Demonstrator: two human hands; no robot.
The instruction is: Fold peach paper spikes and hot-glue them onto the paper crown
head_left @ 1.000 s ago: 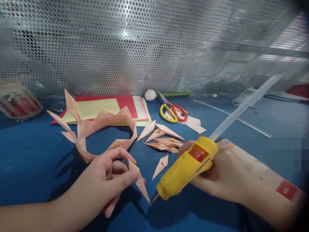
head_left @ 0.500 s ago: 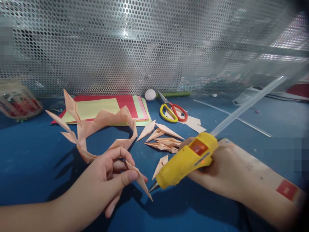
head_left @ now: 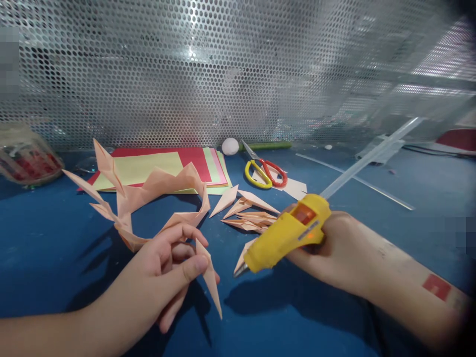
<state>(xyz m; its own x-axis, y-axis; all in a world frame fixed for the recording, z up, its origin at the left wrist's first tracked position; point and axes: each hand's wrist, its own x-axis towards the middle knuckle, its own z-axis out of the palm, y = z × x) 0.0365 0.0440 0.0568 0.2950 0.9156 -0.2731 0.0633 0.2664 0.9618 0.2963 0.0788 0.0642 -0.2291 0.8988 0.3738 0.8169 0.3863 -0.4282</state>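
Note:
My left hand (head_left: 169,270) pinches a pointed, folded peach paper piece (head_left: 211,280) between thumb and fingers, tip pointing down toward the blue table. My right hand (head_left: 329,258) grips a yellow hot glue gun (head_left: 286,233) with a clear glue stick (head_left: 368,158) jutting from its back. Its nozzle hangs a short way right of the held piece, not touching it. Behind my left hand lies a curved chain of joined peach paper points (head_left: 148,198). A small pile of loose folded points (head_left: 247,213) rests just beyond the gun.
A stack of coloured paper sheets (head_left: 159,166) lies at the back, beside a white ball (head_left: 229,146), red-and-yellow scissors (head_left: 265,171) and paper offcuts (head_left: 295,187). A clear bag (head_left: 26,158) sits far left. A perforated metal screen (head_left: 223,69) closes the back.
The glue gun has lifted up and to the right, away from the held piece's tip. My left hand has turned the piece slightly, its tip now pointing more downward.

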